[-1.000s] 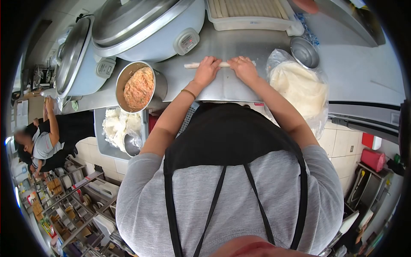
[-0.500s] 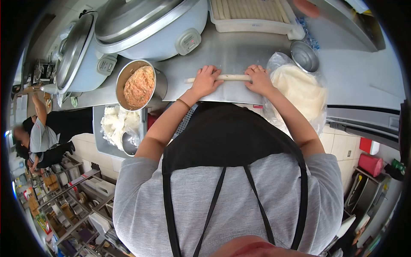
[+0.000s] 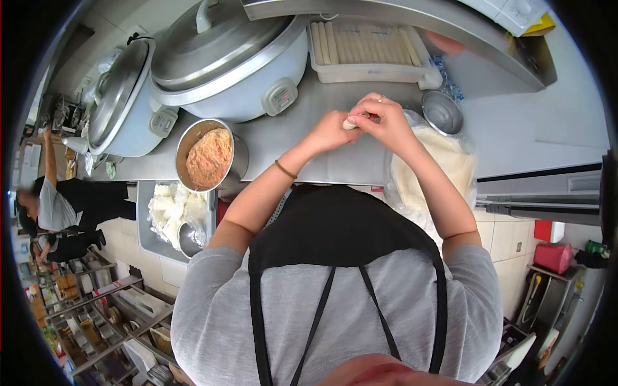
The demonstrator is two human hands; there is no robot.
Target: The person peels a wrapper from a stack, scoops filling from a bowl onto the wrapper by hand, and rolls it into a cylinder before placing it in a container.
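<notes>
Above the steel counter, my left hand is wrapped around a thin, pale spring roll, most of it hidden in the fingers. One end of the spring roll shows between the two hands. My right hand has its fingers closed at that end, pinching it. Under my right forearm lies a stack of thin pale wrappers in clear plastic. Left of my hands stands a metal pot of orange-pink filling. Beyond them, a white plastic box holds several finished rolls in a row.
Two large lidded cookers stand at the back left. A small metal bowl sits beside the wrappers. Below the counter edge is a grey bin with white, crumpled contents. A metal shelf edge overhangs the back. Another person stands far left.
The spring roll, earlier lying on the counter under both hands, has been lifted. My hands have come together around it, the right moving left toward the left hand.
</notes>
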